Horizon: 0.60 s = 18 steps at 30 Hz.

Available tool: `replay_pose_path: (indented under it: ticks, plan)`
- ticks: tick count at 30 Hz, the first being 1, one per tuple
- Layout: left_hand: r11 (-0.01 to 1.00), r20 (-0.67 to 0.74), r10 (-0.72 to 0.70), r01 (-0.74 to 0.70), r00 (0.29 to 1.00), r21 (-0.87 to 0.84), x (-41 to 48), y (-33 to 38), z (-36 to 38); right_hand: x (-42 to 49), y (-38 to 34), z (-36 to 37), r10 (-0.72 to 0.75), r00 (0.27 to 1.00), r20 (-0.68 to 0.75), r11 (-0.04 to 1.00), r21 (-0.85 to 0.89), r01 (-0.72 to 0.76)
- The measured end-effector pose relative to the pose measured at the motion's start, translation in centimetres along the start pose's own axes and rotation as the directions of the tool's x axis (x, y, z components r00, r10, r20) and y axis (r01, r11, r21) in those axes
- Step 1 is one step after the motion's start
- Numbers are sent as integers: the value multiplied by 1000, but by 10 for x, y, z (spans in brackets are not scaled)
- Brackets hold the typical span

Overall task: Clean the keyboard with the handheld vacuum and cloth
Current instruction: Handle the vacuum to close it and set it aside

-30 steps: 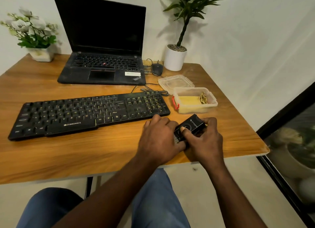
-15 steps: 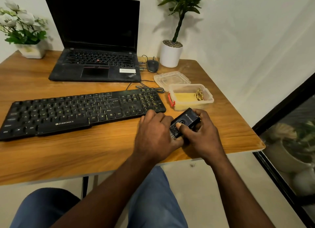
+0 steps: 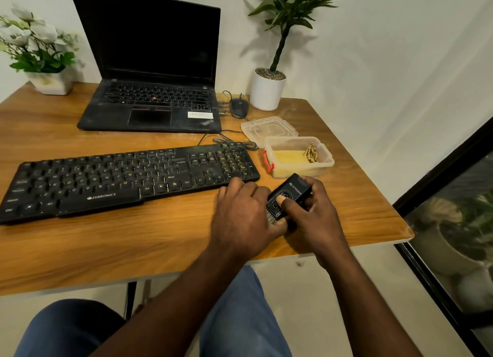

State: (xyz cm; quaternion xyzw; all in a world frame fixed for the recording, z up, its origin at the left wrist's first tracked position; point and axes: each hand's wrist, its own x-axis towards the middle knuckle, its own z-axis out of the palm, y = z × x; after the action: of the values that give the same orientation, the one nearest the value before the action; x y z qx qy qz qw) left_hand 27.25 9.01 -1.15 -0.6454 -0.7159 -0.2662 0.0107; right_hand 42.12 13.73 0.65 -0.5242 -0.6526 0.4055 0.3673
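Observation:
A small black handheld vacuum [image 3: 292,192] with a brush at its near end is held just above the table, right of the keyboard. My right hand [image 3: 314,217] grips its body, thumb pressing on the round button on top. My left hand [image 3: 242,217] curls around its brush end from the left. The black Zebronics keyboard [image 3: 128,180] lies across the wooden table [image 3: 160,244], its right end close to my left hand's fingers. A yellow cloth [image 3: 289,156] lies folded inside an open clear plastic box [image 3: 324,164].
An open black laptop [image 3: 152,100] stands behind the keyboard, with a mouse [image 3: 239,107] and cables to its right. The box lid [image 3: 269,128] lies behind the box. A white potted plant [image 3: 268,89] and a flower pot [image 3: 50,84] stand at the back corners. The table's right edge is near.
The hands and vacuum have kept the same grip and spot on the table. Only the head camera has shifted a little.

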Motion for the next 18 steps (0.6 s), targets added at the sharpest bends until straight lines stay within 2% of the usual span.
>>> replay_pose_path:
  ticks: [9, 18]
  plan:
    - [1000, -12, -8, 8, 1000, 23, -2, 0, -1, -4, -8, 4, 41, 999, 11, 998, 37, -41]
    - [999, -20, -35, 35, 999, 1, -3, 1, -2, -1, -7, 2, 95, 990, 105, 968, 220, -116]
